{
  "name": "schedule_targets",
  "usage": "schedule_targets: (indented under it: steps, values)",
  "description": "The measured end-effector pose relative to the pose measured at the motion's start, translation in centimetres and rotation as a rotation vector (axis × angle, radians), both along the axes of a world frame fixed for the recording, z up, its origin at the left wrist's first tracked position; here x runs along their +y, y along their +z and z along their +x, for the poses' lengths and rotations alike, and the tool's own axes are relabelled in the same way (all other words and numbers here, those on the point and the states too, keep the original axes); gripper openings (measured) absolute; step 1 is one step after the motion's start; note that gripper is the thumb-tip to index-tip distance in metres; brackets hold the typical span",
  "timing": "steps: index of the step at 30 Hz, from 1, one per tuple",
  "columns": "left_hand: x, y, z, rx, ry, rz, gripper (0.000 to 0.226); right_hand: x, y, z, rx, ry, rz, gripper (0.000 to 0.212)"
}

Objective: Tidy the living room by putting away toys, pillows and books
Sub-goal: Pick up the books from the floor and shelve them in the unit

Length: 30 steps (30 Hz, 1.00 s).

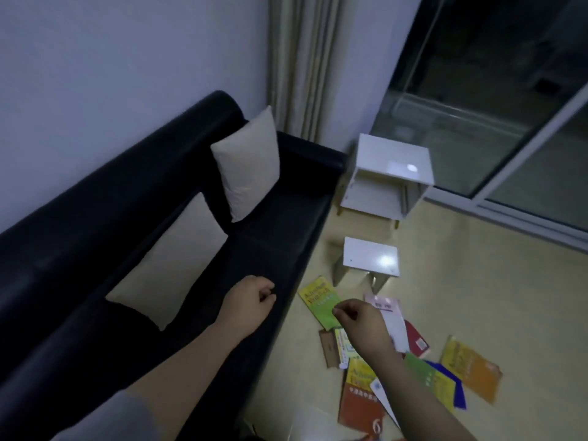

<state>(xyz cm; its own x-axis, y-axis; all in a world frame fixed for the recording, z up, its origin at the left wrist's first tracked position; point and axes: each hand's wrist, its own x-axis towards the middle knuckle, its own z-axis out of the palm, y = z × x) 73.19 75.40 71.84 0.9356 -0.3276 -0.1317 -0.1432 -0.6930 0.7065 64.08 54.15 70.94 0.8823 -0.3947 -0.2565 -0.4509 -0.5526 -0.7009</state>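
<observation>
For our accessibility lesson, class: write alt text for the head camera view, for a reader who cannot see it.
Two bare hands reach forward: the left hand above a black sofa with two cream pillows, the right hand above books scattered on the floor. Beyond the books stand a white side table and a low white stool, near a glass door.

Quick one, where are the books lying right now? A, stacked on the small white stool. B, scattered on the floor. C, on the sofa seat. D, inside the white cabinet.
B: the books lie scattered on the floor beside the sofa, while the white cabinet and the stool show none.
</observation>
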Motion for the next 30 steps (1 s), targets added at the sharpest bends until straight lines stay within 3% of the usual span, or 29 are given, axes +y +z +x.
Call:
schedule_targets:
  steps: [9,17,21,26,30]
  values:
    - [-9.4,-1.4,-16.1,0.036,-0.174,-0.02,0.023,-7.4,-0.5,-19.5,0.041,-0.151,0.008,0.025]
    - [-14.0,-1.4,-27.7,0.023,-0.316,0.004,0.017,-11.0,-1.6,-34.4,0.102,-0.317,0.004,0.023]
    - [-15.6,-1.9,-29.6,0.013,-0.375,0.034,0.021,-11.2,-1.5,-38.1,0.106,-0.375,-0.009,0.02]
    - [-17.4,-3.2,-31.4,0.05,-0.481,0.069,0.024,-10.5,-1.9,-41.4,0.129,-0.49,-0.027,0.041]
    - [-17.7,-5.2,-32.6,0.083,-0.509,0.089,0.023,-10.4,-3.3,-43.0,0.2,-0.543,0.007,0.025]
